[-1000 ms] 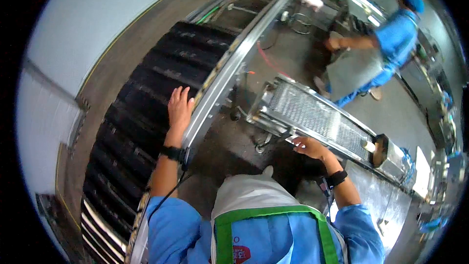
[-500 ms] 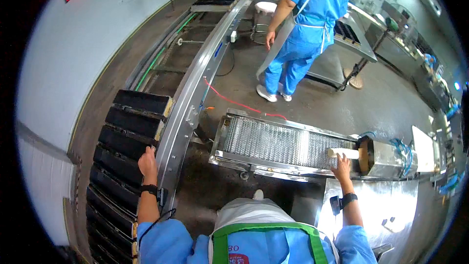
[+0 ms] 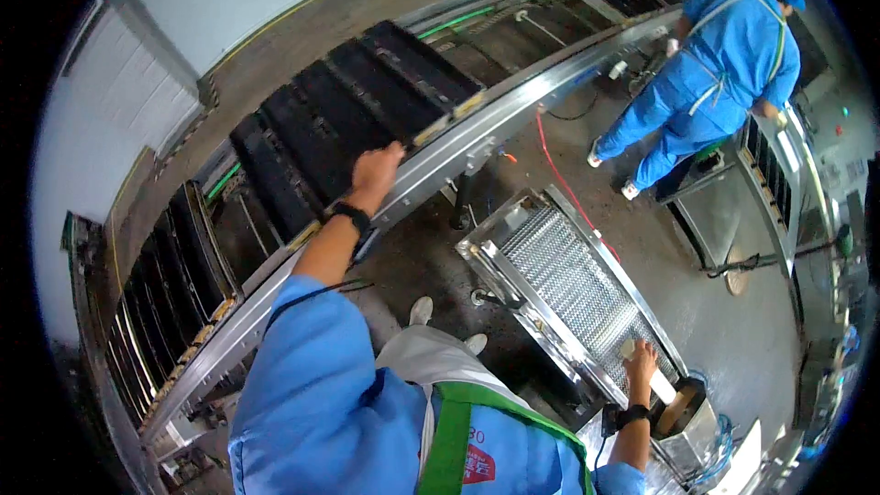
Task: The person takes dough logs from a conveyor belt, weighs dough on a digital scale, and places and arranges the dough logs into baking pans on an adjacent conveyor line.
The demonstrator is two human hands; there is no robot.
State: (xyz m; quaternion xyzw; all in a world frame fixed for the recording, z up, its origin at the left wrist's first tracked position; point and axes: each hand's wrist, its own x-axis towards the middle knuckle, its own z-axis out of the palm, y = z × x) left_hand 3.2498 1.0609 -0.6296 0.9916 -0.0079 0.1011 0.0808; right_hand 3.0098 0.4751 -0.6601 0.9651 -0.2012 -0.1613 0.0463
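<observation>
My left hand [image 3: 378,172] is closed at the near end of a black tray [image 3: 367,92], one of a row of long dark trays lying side by side on the conveyor. Its fingertips are partly hidden against the tray's edge. Over the metal mesh belt [image 3: 577,284], my right hand [image 3: 640,368] has its fingers around a smooth white log [image 3: 662,385], which looks like dough. One end of the log shows past my fingers; its other end lies at the outlet of a steel machine [image 3: 689,431].
A steel rail [image 3: 513,101] edges the conveyor. Another group of dark trays [image 3: 170,284] sits at the lower left, behind a gap. A co-worker in blue [image 3: 715,73] stands at the upper right, beside a metal table [image 3: 765,183]. A red hose [image 3: 559,170] runs along the floor.
The view has turned, swinging the conveyor across the upper left. A gap now shows between two groups of trays. My right hand has closed over the white log. The co-worker has turned.
</observation>
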